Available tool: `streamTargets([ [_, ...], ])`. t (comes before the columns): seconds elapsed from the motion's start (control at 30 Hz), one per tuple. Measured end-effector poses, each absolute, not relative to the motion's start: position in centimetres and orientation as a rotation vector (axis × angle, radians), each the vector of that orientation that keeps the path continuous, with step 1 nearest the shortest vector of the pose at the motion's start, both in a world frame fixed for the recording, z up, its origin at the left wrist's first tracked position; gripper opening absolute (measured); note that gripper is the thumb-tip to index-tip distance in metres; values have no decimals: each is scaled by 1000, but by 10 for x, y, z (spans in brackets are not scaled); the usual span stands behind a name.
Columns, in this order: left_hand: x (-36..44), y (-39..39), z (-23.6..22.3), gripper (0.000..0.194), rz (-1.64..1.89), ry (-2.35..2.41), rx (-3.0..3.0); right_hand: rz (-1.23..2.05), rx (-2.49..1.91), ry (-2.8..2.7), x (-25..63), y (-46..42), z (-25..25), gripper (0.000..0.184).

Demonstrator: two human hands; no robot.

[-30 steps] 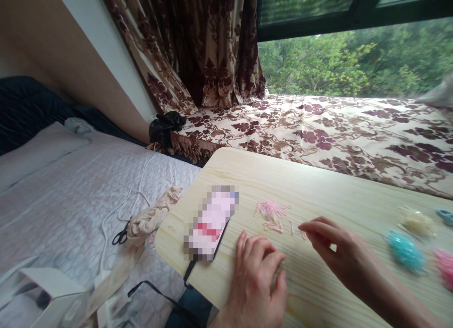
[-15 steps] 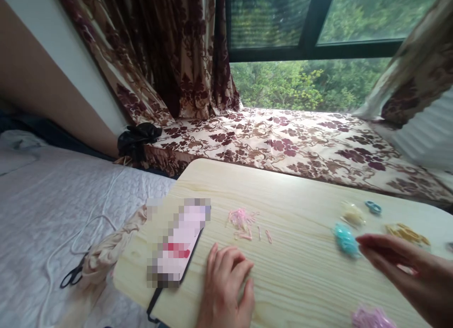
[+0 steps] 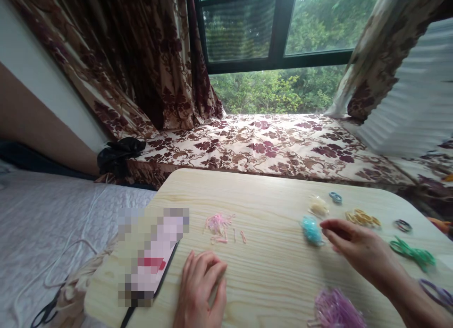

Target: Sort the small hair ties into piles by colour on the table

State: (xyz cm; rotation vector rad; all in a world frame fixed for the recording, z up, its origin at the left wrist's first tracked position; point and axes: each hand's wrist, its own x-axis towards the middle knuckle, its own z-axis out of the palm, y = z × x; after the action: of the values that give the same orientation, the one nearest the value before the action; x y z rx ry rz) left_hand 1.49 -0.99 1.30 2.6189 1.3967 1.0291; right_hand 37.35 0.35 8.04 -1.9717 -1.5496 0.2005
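Note:
My left hand (image 3: 202, 288) rests palm down on the wooden table, fingers loosely stretched out and holding nothing visible. Past its fingertips lies a small pile of pink plastic pins (image 3: 218, 222), with two single pink pins (image 3: 243, 237) just right of it. My right hand (image 3: 357, 250) hovers at the right edge of a clear packet of teal pieces (image 3: 311, 230). Its thumb and index fingertips come close together in a pinch; anything between them is too small or hidden to make out. Behind the teal packet sits a packet of cream pieces (image 3: 317, 206).
Around my right arm lie blue rings (image 3: 335, 197), yellow bands (image 3: 363, 218), a dark ring (image 3: 403, 225), green bands (image 3: 412, 252) and a purple ring (image 3: 437, 292). A purple bundle (image 3: 338, 309) is at the front. A blurred-out phone-like object (image 3: 159, 257) lies at left.
The view has swung to the right, bringing the green bands and purple ring into sight. My right hand stays beside the teal packet. My left hand keeps its place on the table.

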Motion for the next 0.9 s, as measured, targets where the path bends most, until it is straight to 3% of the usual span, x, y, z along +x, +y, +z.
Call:
streamTargets([
  [0.3, 12, -8, 14, 31, 983, 1373, 2671, 298, -1982, -1536, 376, -10, 93, 31],
  [0.53, 26, -10, 7, 27, 1162, 1433, 2467, 382, -1712, -1880, 303, -8, 94, 28],
  [0.7, 29, -14, 20, 28, 1135, 1471, 2401, 209, -1858, -1940, 274, 13, 95, 31],
  [0.9, 32, -18, 34, 28, 1116, 1470, 2249, 423, -1645, -2069, 250, -1, 77, 28],
])
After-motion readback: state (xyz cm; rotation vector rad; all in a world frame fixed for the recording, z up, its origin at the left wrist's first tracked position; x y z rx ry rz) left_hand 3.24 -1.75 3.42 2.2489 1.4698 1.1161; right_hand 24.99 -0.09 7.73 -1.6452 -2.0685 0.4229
